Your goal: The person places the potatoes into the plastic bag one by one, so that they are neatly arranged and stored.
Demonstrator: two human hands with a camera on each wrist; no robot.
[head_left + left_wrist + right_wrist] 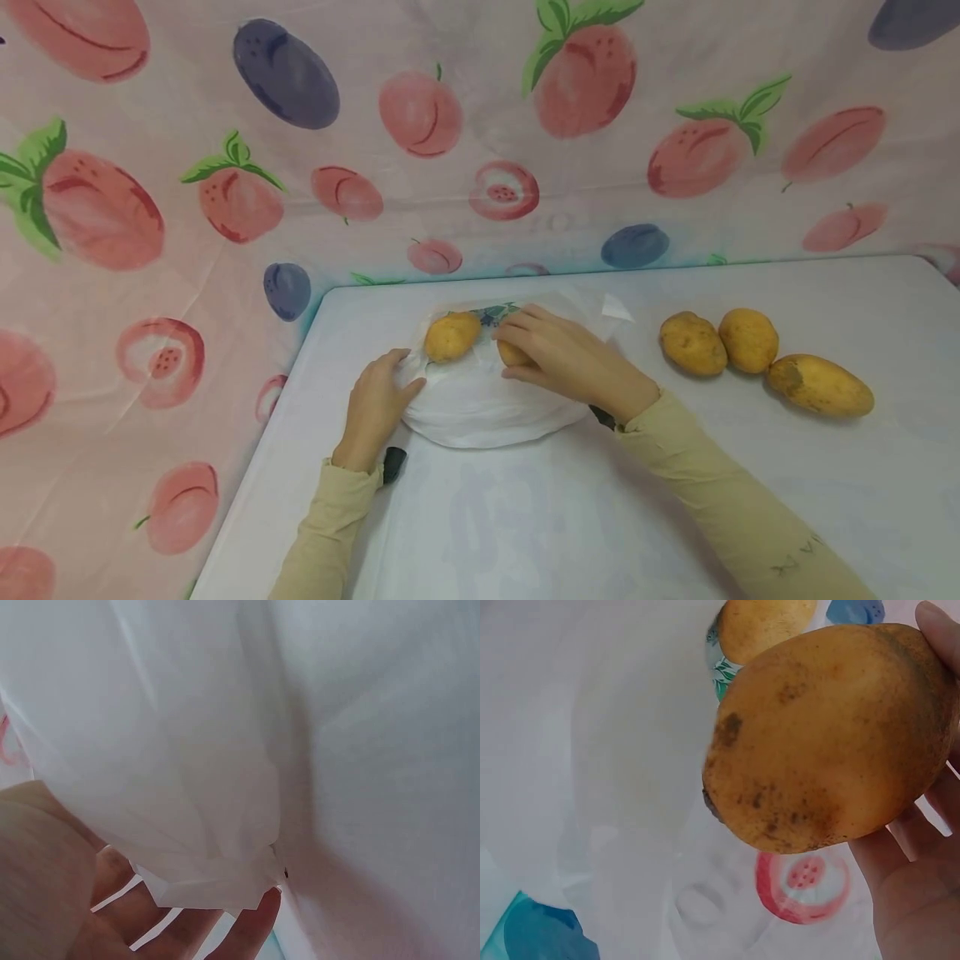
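A crumpled white plastic bag (480, 417) lies spread near the middle of the table. My left hand (372, 408) holds its left edge, and in the left wrist view my fingers (251, 922) lie spread behind the thin white plastic. A yellow potato (452, 337) sits on the bag close to that hand. My right hand (551, 354) grips a second potato (829, 742) above the bag, fingers around one end; dark spots mark its skin. Most of this potato is hidden by my hand in the head view. Green leaf print (498, 313) shows behind the potatoes.
Several more potatoes lie grouped on the right: a rounded one (693, 343), another beside it (748, 340) and a long one (821, 385). The white table (517, 525) meets a fruit-print cloth (480, 100) at its back and left.
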